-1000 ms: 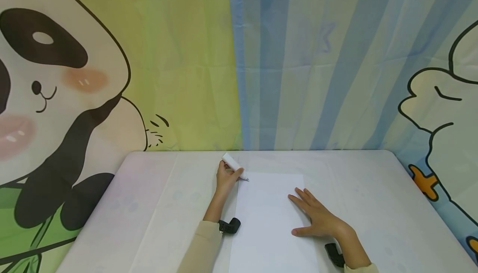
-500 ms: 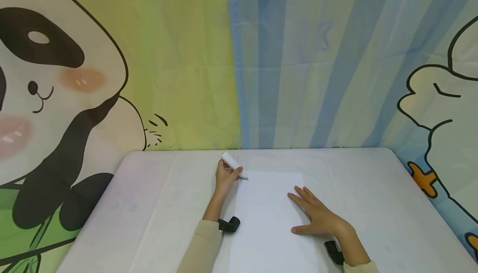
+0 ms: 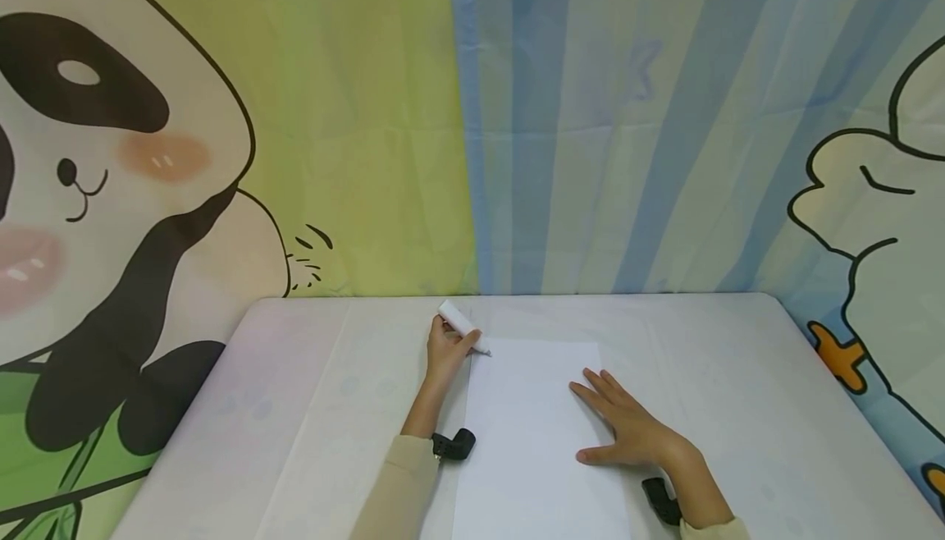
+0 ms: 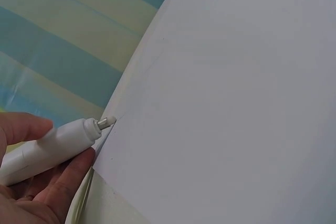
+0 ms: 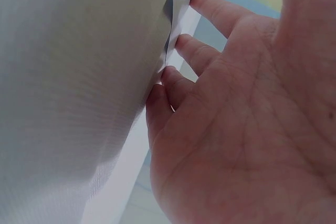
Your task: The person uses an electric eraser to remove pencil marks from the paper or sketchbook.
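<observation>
My left hand (image 3: 446, 353) grips a thick white pen-shaped tool (image 3: 459, 324) at the far left corner of a sheet of white paper (image 3: 539, 425). In the left wrist view, the thumb lies along one side of the white pen-shaped tool (image 4: 58, 148) and the other fingers support it from the opposite side. Its short metal nose ends in a pale rounded tip, which overlaps the paper (image 4: 226, 103) near its corner. My right hand (image 3: 627, 425) rests with spread fingers across the paper's right edge. The right wrist view shows that palm (image 5: 241, 129), holding nothing.
A pale cloth covers the table (image 3: 325, 441). Behind it hangs a printed curtain (image 3: 369, 113) with a panda on the left and blue stripes on the right. Each wrist carries a black camera, one at the left wrist (image 3: 454, 446).
</observation>
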Demonstrator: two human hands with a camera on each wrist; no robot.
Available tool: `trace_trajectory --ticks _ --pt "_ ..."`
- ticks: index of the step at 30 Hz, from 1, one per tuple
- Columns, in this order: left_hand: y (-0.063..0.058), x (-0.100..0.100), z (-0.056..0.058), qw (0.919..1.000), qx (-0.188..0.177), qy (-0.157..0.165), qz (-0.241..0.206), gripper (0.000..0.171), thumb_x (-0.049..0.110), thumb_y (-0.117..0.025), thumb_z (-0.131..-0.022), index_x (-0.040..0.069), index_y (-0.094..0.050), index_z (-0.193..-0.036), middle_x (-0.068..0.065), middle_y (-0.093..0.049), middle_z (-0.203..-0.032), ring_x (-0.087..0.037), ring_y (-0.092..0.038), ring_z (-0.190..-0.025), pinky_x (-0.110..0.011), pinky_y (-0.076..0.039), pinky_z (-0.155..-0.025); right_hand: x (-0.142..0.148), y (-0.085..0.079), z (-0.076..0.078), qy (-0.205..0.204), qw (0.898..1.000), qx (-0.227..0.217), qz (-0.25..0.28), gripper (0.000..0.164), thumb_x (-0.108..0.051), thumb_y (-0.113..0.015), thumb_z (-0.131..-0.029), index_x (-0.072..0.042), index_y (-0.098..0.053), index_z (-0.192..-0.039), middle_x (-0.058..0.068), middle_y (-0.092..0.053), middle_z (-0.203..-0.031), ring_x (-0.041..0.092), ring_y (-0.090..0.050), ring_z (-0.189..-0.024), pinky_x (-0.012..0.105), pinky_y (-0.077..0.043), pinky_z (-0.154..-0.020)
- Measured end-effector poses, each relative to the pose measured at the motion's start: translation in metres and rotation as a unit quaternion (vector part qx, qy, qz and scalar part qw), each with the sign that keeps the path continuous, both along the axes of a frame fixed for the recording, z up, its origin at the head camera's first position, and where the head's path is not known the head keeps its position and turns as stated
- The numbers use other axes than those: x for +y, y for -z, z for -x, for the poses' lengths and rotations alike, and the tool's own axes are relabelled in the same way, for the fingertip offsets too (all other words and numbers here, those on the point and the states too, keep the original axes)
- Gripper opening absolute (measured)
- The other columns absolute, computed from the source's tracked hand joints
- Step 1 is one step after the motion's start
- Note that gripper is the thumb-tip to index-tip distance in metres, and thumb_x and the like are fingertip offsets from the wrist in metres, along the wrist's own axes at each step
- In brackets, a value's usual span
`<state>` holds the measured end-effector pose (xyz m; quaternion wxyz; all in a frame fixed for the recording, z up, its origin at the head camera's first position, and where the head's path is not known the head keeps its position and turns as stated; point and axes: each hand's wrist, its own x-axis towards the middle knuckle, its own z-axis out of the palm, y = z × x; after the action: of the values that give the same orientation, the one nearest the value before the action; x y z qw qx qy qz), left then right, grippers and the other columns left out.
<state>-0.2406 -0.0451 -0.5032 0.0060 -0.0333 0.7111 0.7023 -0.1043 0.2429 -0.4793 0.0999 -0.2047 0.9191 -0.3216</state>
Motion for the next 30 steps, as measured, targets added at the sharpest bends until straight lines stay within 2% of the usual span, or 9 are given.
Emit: trace_trajectory --ticks 2,8,11,16,26,30 --pt "-0.005 -0.001 -0.001 1.0 -0.001 0.005 -0.003 0.06 -0.001 -0.068 -0.085 -0.008 -0.035 -0.135 -0.02 -0.046 -0.11 -0.026 -0.064 -0.09 -0.038 -0.06 -0.075 0.0 0.0 0.0 0.0 1.0 0.0 0.001 0.097 -0.045 -0.082 -0.074 -0.005 -0.035 -0.149 0.028 -0.019 -0.156 0.055 -0.009 -0.14 0.076 -0.02 -0.104" --pt "-0.034 0.001 -0.017 0.9999 -0.005 0.01 -0.002 0.054 -0.004 -0.066 -0.085 -0.011 -0.037 -0.131 -0.021 -0.046 -0.108 -0.029 -0.064 -0.092 -0.035 -0.06 -0.076 0.0 0.0 0.001 0.003 1.0 -0.001 -0.002 0.097 -0.046 -0.082 -0.074 -0.006 -0.035 -0.15 0.027 -0.019 -0.157 0.054 -0.008 -0.141 0.076 -0.02 -0.104" --pt "-0.04 0.002 -0.022 1.0 0.002 0.004 0.002 0.054 -0.004 -0.066 -0.085 -0.012 -0.037 -0.13 -0.021 -0.048 -0.107 -0.03 -0.063 -0.092 -0.036 -0.06 -0.076 -0.001 0.0 0.0 0.003 1.0 0.001 -0.003 0.097 -0.046 -0.082 -0.074 -0.006 -0.035 -0.149 0.027 -0.019 -0.157 0.054 -0.009 -0.141 0.076 -0.02 -0.104" --pt "-0.04 0.003 -0.024 0.9998 0.015 -0.003 0.011 0.054 -0.003 -0.066 -0.084 -0.012 -0.038 -0.129 -0.022 -0.049 -0.106 -0.031 -0.062 -0.094 -0.039 -0.06 -0.077 -0.001 0.0 0.0 0.004 1.0 0.006 -0.005 0.097 -0.046 -0.082 -0.073 -0.007 -0.036 -0.149 0.026 -0.02 -0.156 0.054 -0.009 -0.141 0.076 -0.02 -0.104" --pt "-0.037 0.003 -0.023 0.9999 0.006 0.003 0.013 0.056 -0.002 -0.065 -0.086 -0.012 -0.036 -0.133 -0.024 -0.048 -0.11 -0.036 -0.061 -0.1 -0.045 -0.058 -0.083 -0.002 0.0 -0.001 0.004 1.0 0.006 -0.004 0.096 -0.046 -0.082 -0.073 -0.006 -0.037 -0.148 0.026 -0.021 -0.156 0.054 -0.01 -0.141 0.076 -0.021 -0.104" --pt "-0.038 0.003 -0.024 0.9999 0.01 0.004 0.008 0.056 -0.002 -0.065 -0.086 -0.012 -0.036 -0.133 -0.023 -0.049 -0.108 -0.034 -0.061 -0.098 -0.044 -0.059 -0.083 -0.001 0.0 -0.001 0.003 1.0 0.009 -0.002 0.096 -0.045 -0.082 -0.073 -0.005 -0.037 -0.148 0.027 -0.021 -0.156 0.055 -0.01 -0.14 0.075 -0.021 -0.105"
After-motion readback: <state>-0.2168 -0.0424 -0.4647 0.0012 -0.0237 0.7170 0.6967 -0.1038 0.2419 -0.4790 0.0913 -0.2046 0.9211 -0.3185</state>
